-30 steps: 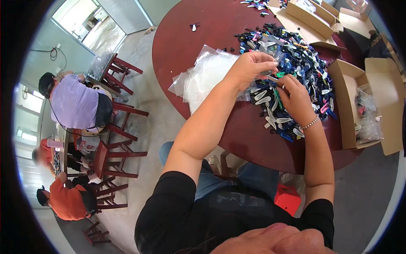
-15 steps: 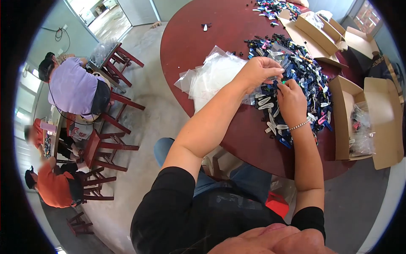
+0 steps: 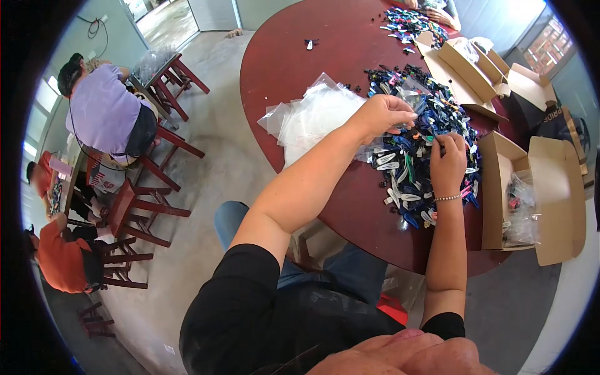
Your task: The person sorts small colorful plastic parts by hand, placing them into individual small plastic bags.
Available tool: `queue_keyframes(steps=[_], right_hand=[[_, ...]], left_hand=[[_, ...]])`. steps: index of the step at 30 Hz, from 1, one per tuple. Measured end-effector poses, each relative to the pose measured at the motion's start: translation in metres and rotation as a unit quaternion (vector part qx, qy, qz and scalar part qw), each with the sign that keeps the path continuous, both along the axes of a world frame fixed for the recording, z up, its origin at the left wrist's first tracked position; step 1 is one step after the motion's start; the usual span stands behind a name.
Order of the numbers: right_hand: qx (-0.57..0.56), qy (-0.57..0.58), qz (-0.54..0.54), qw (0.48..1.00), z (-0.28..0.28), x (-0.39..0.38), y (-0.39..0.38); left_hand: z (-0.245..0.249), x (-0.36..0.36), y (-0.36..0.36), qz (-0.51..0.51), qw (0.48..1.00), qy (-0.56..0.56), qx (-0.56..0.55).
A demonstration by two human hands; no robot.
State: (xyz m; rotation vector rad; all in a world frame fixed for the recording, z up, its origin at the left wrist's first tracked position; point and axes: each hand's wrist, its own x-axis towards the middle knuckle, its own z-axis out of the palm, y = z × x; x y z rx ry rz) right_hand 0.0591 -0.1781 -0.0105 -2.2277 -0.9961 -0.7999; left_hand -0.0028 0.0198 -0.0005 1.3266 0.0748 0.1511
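A large pile of hair clips point(image 3: 409, 169), mostly dark blue, black and white, is spread on the dark red round table point(image 3: 275, 56). Over the pile's left side is my left hand point(image 3: 384, 117), thumb and fingers pinched together; what they hold is too small to make out. Clear plastic shows under its palm. My right hand point(image 3: 449, 164), with a beaded bracelet at the wrist, is lower and to the right, its fingers curled down at the clips; its fingertips' contents are unclear. Clear flat bags point(image 3: 312, 119) lie in a stack left of my left hand.
An open cardboard box point(image 3: 494, 206) with bagged items stands right of the pile, and more open boxes point(image 3: 459, 72) lie behind. A co-worker's hands point(image 3: 440, 15) are by a second clip pile point(image 3: 409, 25). Three people sit at the left near stools point(image 3: 128, 209).
My right hand has moved away from my left hand, to the right and down over the clips. The view has shifted slightly, and a co-worker's hands now show at the top right.
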Motion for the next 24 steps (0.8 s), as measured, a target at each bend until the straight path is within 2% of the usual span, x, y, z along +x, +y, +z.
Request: queue_keyframes(steps=[4,5,7,8,12,15,18,21,23,24], right_hand=[[0.017,0.122,0.102,0.987,0.01,-0.016,0.011],[0.017,0.123,0.103,0.987,0.008,-0.019,0.014],[-0.105,0.06,0.092,0.988,-0.001,-0.022,0.017],[-0.105,0.093,0.08,0.987,-0.005,-0.022,0.019],[-0.114,0.089,0.068,0.987,-0.004,-0.023,0.021],[-0.077,0.084,0.088,0.99,-0.005,-0.023,0.02],[-0.062,0.115,0.095,0.987,-0.008,-0.021,0.018],[0.002,0.17,0.109,0.979,0.001,-0.024,0.013],[0.111,0.299,0.099,0.942,0.011,-0.025,0.008],[0.149,0.295,0.113,0.937,0.017,-0.026,0.007]], left_hand=[[-0.002,0.002,0.001,-0.008,1.0,0.005,-0.003],[-0.003,0.002,0.001,-0.008,1.0,0.006,-0.004],[-0.003,0.002,0.002,-0.007,1.0,-0.004,-0.002],[-0.003,0.002,0.002,-0.008,1.0,-0.004,-0.002],[-0.003,0.002,0.002,-0.011,1.0,-0.005,-0.003],[-0.001,0.001,0.001,-0.012,1.0,-0.004,-0.002],[-0.001,0.001,0.002,-0.01,1.0,-0.004,0.0],[-0.001,0.002,0.001,-0.011,1.0,-0.005,0.003],[-0.001,0.001,0.0,-0.014,1.0,-0.002,0.001],[0.002,-0.002,-0.002,-0.029,0.999,-0.005,0.014]])
